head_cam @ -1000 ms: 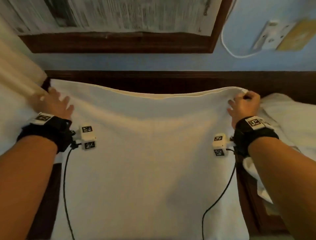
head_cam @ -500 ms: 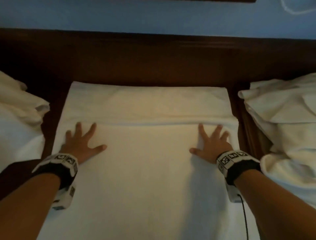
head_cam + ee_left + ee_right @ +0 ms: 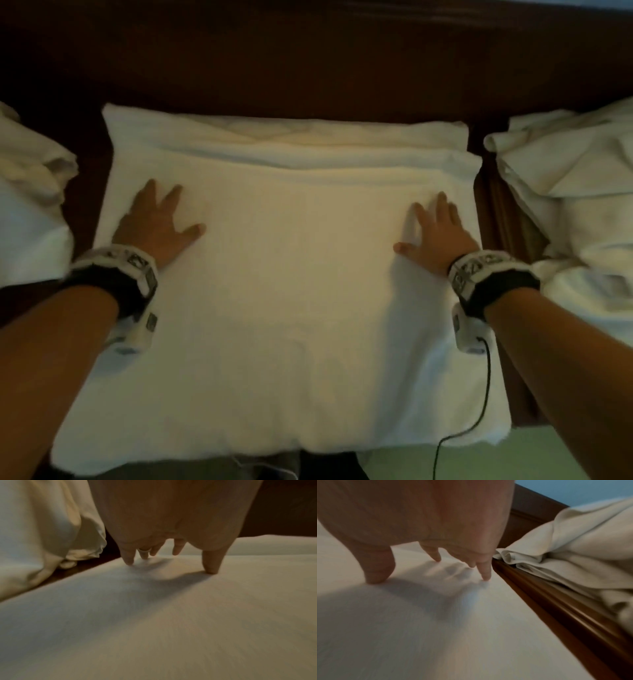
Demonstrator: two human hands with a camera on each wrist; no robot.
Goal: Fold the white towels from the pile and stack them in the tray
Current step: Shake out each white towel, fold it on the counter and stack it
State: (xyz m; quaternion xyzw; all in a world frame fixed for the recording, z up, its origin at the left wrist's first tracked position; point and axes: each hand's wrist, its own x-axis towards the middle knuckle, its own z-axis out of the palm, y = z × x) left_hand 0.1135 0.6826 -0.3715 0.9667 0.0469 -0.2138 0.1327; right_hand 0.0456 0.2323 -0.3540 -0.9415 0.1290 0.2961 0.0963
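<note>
On one folded towel (image 3: 284, 274), two flat hands, left (image 3: 154, 226) and right (image 3: 435, 236), fingers (image 3: 173, 197) spread wide; two loose heaps aside.

Plenty of open flat white towel (image 3: 291, 291) across the middle of the frame, between both hands. A crumpled white cloth heap (image 3: 30, 205) crowds the left edge, another rumpled white pile (image 3: 575, 205) the right, with a dark wooden rail (image 3: 547, 601) just beside the towel there.

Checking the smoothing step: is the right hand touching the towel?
Touching. In the right wrist view, the right hand has its fingertips and thumb planted on the towel, with no gap.
</note>
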